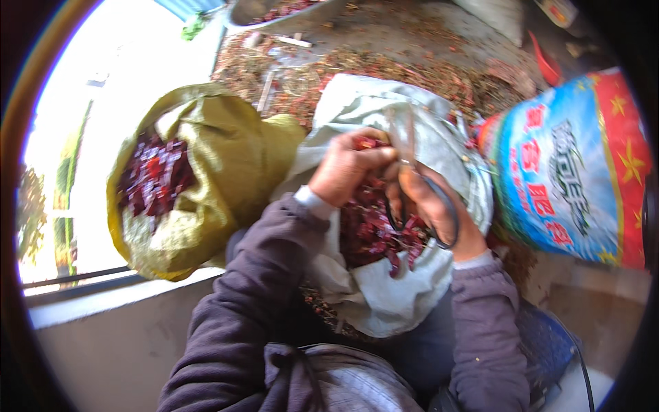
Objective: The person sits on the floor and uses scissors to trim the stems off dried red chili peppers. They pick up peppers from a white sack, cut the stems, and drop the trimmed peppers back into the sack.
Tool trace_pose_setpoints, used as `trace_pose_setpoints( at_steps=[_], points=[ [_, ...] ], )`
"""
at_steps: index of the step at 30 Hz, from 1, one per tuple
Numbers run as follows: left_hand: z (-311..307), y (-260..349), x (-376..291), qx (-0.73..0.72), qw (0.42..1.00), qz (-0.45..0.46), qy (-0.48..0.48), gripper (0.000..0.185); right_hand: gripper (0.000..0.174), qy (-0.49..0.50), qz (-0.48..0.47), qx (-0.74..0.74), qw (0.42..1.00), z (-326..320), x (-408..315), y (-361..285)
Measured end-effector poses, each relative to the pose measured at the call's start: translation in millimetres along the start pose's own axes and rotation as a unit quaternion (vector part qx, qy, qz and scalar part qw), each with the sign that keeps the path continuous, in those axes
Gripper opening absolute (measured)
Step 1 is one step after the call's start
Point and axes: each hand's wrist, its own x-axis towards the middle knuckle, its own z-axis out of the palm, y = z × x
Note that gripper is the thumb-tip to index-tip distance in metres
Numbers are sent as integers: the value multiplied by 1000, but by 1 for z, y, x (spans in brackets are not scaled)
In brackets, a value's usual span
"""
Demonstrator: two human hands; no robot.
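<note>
Over an unrolled white woven sack [396,304], my left hand [346,165] pinches a dried red chili pepper [368,143] between thumb and fingers. My right hand [443,206] holds a pair of scissors [447,213] by the black handles; the blades point up and away from me, beside the left fingertips, and look somewhat apart, though blurred. Below both hands, dried red chilies [381,232] lie in the mouth of the sack. To the left, a yellow woven sack [221,165] stands with its mouth folded back, and dark red chilies [154,175] show inside.
On the right is a blue and red printed sack [571,170]. Stems and chili scraps [437,67] cover much of the floor beyond. A metal basin [288,19] with chilies stands at the top, and a red plastic object [545,64] at the upper right.
</note>
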Motion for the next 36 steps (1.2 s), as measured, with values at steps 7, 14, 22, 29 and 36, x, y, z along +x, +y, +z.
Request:
trace_pose_setpoints(
  at_steps=[7,14,22,29,36],
  points=[
    [-16,6,7,107,982,88,125,49,64,136,-68,-381,912,4,0,-1],
    [-22,-12,17,289,930,154,166,63,58,155,-102,-485,855,4,1,12],
    [-16,-21,16,434,851,235,181,66,56,204,-99,-545,808,6,0,17],
    [-10,-16,14,437,853,211,191,69,66,213,-98,-558,796,2,-6,16],
    [-3,-18,12,414,866,225,167,67,53,196,-70,-516,831,3,-1,23]
  ],
)
